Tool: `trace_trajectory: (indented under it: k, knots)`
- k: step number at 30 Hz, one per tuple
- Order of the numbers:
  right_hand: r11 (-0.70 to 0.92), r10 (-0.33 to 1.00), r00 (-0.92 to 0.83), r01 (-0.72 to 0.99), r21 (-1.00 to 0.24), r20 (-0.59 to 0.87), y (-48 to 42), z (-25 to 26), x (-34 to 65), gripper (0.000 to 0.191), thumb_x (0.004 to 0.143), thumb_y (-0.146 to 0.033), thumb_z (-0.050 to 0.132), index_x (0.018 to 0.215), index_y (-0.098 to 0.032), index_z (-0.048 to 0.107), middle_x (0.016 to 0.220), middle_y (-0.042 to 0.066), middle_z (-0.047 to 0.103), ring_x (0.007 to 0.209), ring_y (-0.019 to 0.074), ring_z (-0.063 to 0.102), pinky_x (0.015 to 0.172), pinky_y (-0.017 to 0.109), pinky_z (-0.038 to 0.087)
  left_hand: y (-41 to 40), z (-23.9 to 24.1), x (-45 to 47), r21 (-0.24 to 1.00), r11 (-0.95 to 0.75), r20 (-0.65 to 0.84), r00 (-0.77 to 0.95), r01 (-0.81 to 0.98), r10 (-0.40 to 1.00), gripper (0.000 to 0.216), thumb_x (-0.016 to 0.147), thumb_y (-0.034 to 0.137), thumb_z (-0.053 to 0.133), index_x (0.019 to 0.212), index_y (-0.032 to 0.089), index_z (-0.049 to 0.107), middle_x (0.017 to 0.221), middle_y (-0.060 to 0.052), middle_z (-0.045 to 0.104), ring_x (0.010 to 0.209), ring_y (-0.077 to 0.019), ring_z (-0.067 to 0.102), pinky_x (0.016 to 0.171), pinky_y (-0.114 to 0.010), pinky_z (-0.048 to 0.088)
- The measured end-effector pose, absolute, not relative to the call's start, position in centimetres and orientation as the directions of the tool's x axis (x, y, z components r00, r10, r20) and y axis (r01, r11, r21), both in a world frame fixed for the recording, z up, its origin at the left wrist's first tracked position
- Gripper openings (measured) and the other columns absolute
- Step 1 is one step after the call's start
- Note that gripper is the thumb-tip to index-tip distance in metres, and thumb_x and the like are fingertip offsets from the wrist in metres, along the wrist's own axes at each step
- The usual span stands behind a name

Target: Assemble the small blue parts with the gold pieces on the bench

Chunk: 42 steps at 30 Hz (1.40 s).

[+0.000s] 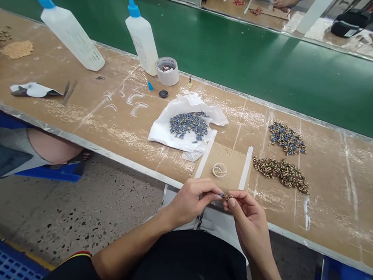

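Close to the table's front edge, my two hands meet fingertip to fingertip. Between thumb and forefinger, my left hand [197, 198] pinches a small blue piece [221, 195]. My right hand [248, 214] is closed on a small gold-brown piece [228, 197], which touches or nearly touches the blue one. Just beyond them a small round cup [219, 170] with a thin stick in it stands on a cardboard sheet [234, 158]. Blue pieces [189, 125] lie heaped on white paper [161, 131]. To the right are a gold-brown pile [282, 173] and a mixed blue-and-gold pile [285, 137].
Two white bottles [73, 36] [141, 39] with blue nozzles stand at the back left. Beside them is a tape roll [167, 71] holding small bits. Tweezers [68, 92] lie further left. A green belt [247, 58] runs behind; other people sit left and across.
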State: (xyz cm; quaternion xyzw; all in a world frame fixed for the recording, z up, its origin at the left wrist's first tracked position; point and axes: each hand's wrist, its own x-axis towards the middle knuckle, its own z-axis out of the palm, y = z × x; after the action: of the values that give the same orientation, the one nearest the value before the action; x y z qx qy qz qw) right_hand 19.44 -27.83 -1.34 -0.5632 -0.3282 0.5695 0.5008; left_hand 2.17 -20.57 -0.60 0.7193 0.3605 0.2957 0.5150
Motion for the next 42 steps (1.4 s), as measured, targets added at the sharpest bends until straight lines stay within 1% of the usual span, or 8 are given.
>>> trace_trajectory:
  k: [8,12,18,24,29,34,39,42]
  knots:
    - [-0.275,0.932,0.203,-0.140,-0.951,-0.299,-27.6,-0.7,18.6,0.018,0.089,-0.038,0.067,0.100,-0.024,0.066,0.081,0.002,0.066,0.075,0.0159,0.062,0.074,0.030,0.054,-20.2,-0.7,2.3,0.925,-0.287,0.102,0.564,0.249,0.819,0.014,0.092,0.020,0.060,0.084,0.015,0.070,0.076,-0.003,0.067,0.066,-0.0125,0.057,0.062,-0.023,0.043]
    - [-0.267,0.931,0.225,-0.113,-0.957,-0.287,-27.4,-0.7,18.3,0.017,0.087,-0.038,0.069,0.093,-0.022,0.065,0.079,0.002,0.066,0.073,0.0158,0.062,0.071,0.030,0.055,-20.1,-0.7,2.1,0.912,-0.316,0.112,0.583,0.262,0.805,0.016,0.093,0.023,0.058,0.087,0.015,0.070,0.076,-0.004,0.066,0.067,-0.0129,0.057,0.062,-0.024,0.043]
    - [-0.282,0.929,0.223,-0.084,-0.956,-0.294,-27.4,-0.7,18.2,0.018,0.085,-0.038,0.071,0.089,-0.021,0.066,0.080,0.002,0.066,0.075,0.0159,0.063,0.072,0.029,0.055,-20.4,-1.3,1.9,0.879,-0.393,0.164,0.603,0.270,0.781,0.016,0.095,0.021,0.055,0.089,0.015,0.069,0.080,-0.004,0.066,0.073,-0.0140,0.059,0.066,-0.025,0.044]
    - [-0.277,0.937,0.214,-0.027,-0.961,-0.276,-27.5,-0.2,18.4,0.018,0.086,-0.039,0.070,0.087,-0.021,0.065,0.080,0.003,0.066,0.073,0.0170,0.063,0.069,0.031,0.055,-20.4,-1.3,2.0,0.699,-0.594,0.282,0.610,0.398,0.741,0.025,0.098,0.020,0.048,0.085,0.016,0.068,0.079,-0.004,0.062,0.074,-0.0144,0.056,0.068,-0.026,0.045]
    - [-0.186,0.965,0.203,0.097,-0.978,-0.164,-27.3,-0.2,18.7,0.012,0.088,-0.033,0.067,0.085,-0.022,0.064,0.081,0.003,0.063,0.071,0.0161,0.058,0.065,0.029,0.051,-20.2,-0.6,2.1,0.573,-0.700,0.327,0.664,0.426,0.672,0.029,0.098,0.014,0.041,0.082,0.014,0.065,0.079,-0.005,0.060,0.073,-0.0151,0.053,0.068,-0.027,0.043]
    - [-0.081,0.989,0.141,0.205,-0.975,-0.053,-26.8,0.4,19.0,0.012,0.091,-0.027,0.062,0.081,-0.022,0.060,0.081,0.003,0.059,0.071,0.0161,0.057,0.064,0.029,0.049,-19.5,0.8,2.1,0.579,-0.703,0.285,0.705,0.413,0.649,0.025,0.096,0.012,0.041,0.078,0.014,0.059,0.079,-0.004,0.058,0.071,-0.0148,0.052,0.064,-0.027,0.041]
    - [-0.037,0.996,0.086,0.276,-0.960,-0.014,-26.9,1.3,19.4,0.015,0.093,-0.026,0.059,0.079,-0.023,0.056,0.077,0.002,0.056,0.069,0.0166,0.055,0.061,0.030,0.046,-19.1,2.2,2.1,0.635,-0.691,0.260,0.746,0.347,0.613,0.021,0.094,0.010,0.043,0.078,0.015,0.056,0.079,-0.004,0.057,0.071,-0.0148,0.052,0.062,-0.027,0.041]
    - [-0.036,0.996,0.094,0.348,-0.937,-0.003,-27.1,1.4,19.5,0.014,0.093,-0.026,0.059,0.079,-0.023,0.057,0.076,0.002,0.055,0.068,0.0166,0.054,0.061,0.030,0.045,-19.2,2.5,2.2,0.608,-0.707,0.244,0.763,0.361,0.599,0.022,0.092,0.007,0.040,0.077,0.015,0.054,0.081,-0.005,0.055,0.074,-0.0165,0.051,0.064,-0.029,0.041]
